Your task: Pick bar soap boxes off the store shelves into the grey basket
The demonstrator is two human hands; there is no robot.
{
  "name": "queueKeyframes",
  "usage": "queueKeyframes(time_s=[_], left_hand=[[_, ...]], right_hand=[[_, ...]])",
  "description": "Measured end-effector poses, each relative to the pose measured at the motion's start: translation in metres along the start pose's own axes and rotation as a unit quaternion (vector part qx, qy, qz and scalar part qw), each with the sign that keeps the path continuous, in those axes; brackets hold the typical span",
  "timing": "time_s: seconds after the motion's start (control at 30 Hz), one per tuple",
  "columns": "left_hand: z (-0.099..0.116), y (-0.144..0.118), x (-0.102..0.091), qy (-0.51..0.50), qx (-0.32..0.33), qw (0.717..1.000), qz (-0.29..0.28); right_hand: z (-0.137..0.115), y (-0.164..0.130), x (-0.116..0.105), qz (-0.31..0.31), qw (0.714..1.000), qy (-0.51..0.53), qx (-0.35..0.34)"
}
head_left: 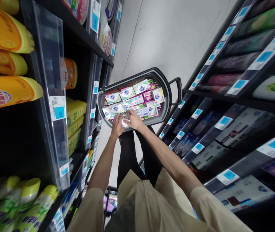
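Observation:
A dark shopping basket [167, 112] with a black handle stands on the floor in front of my legs. Inside lie several white and green soap boxes [127, 92], with purple and pink packs [148, 96] among them. At the basket's near side, my left hand [118, 126] has its fingers closed around a small whitish soap box [125, 122]. My right hand [134, 120] grips the same box from the other side, fingers bent over it. Part of that box is hidden by the fingers.
Close on the left rises a shelf with orange bottles [4, 93], yellow AXE boxes [76, 112] and green bottles [35, 209]. On the right, another shelf holds boxed goods [239, 130] and dark packs behind price tags [224, 121]. Grey floor [161, 35] runs between them.

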State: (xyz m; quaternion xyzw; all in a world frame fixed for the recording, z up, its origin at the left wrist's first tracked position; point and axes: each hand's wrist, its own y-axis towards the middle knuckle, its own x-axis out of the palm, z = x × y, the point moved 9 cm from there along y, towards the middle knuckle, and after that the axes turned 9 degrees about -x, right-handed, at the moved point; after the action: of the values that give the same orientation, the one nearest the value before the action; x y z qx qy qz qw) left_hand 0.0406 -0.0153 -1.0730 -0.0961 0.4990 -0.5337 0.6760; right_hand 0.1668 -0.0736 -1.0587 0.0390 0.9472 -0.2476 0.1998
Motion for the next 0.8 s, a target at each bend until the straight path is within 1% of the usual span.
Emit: queueKeyframes(time_s=[0.07, 0.13, 0.17, 0.2, 0.27, 0.33, 0.4, 0.47, 0.53, 0.57, 0.63, 0.7, 0.8], left_hand=[[0.003, 0.001, 0.001, 0.067, 0.001, 0.998, -0.008], [0.008, 0.003, 0.004, 0.122, 0.002, 0.992, -0.019], [0.011, 0.003, 0.005, 0.14, 0.0, 0.99, -0.023], [0.013, 0.004, 0.006, 0.152, -0.002, 0.988, -0.027], [0.019, 0.004, 0.007, 0.17, 0.0, 0.985, -0.037], [0.025, 0.004, 0.007, 0.184, 0.008, 0.982, -0.049], [0.03, 0.005, 0.006, 0.198, 0.014, 0.978, -0.062], [0.034, 0.006, 0.003, 0.209, 0.018, 0.975, -0.073], [0.038, 0.007, 0.001, 0.217, 0.021, 0.973, -0.081], [0.039, 0.008, 0.0, 0.22, 0.023, 0.972, -0.083], [0.041, 0.008, 0.0, 0.221, 0.027, 0.971, -0.088], [0.042, 0.008, 0.0, 0.218, 0.03, 0.971, -0.091], [0.039, 0.007, 0.001, 0.207, 0.036, 0.973, -0.093]], right_hand=[[-0.015, 0.011, -0.009, -0.008, 0.998, -0.064, 0.004], [-0.03, 0.025, -0.022, 0.014, 0.994, -0.111, 0.005], [-0.038, 0.033, -0.025, 0.02, 0.991, -0.131, -0.007], [-0.046, 0.043, -0.025, 0.015, 0.988, -0.151, -0.028], [-0.057, 0.063, -0.018, -0.026, 0.978, -0.193, -0.073], [-0.06, 0.079, -0.009, -0.072, 0.965, -0.233, -0.096], [-0.057, 0.089, -0.005, -0.104, 0.956, -0.25, -0.11], [-0.054, 0.092, -0.007, -0.126, 0.953, -0.24, -0.134], [-0.049, 0.088, -0.015, -0.138, 0.953, -0.218, -0.157], [-0.045, 0.084, -0.024, -0.136, 0.953, -0.212, -0.166], [-0.033, 0.076, -0.05, -0.114, 0.954, -0.216, -0.172], [-0.013, 0.069, -0.087, -0.078, 0.956, -0.236, -0.157], [0.027, 0.066, -0.144, -0.039, 0.954, -0.278, -0.1]])
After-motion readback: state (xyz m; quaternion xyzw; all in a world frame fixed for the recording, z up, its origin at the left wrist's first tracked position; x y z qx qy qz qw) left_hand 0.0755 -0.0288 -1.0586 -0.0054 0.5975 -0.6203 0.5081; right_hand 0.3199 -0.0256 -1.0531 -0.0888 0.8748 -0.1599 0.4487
